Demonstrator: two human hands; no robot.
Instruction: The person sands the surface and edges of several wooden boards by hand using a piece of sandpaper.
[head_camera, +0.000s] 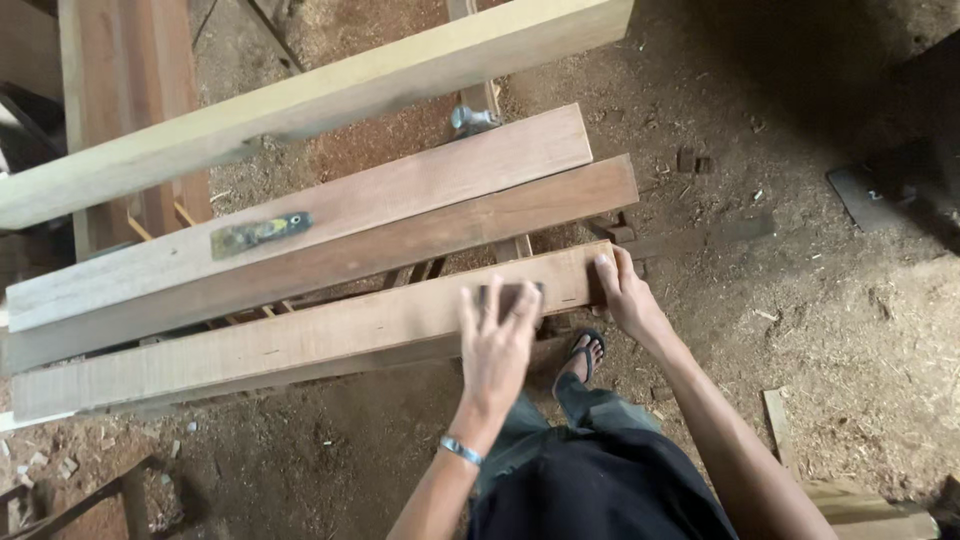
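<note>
Gripping plank (300, 340) end edge, hands (497, 340) flat.

- Packed dirt floor (800, 300) strewn with sawdust and wood scraps.
- Stacked timber (130, 60) at upper left.
- Soft daylight; shadow darkens the upper right corner.

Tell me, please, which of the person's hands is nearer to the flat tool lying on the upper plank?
Left. The left hand presses the nearest plank, closer to the flat tool; the right hand grips that plank's end, farther away.
</note>
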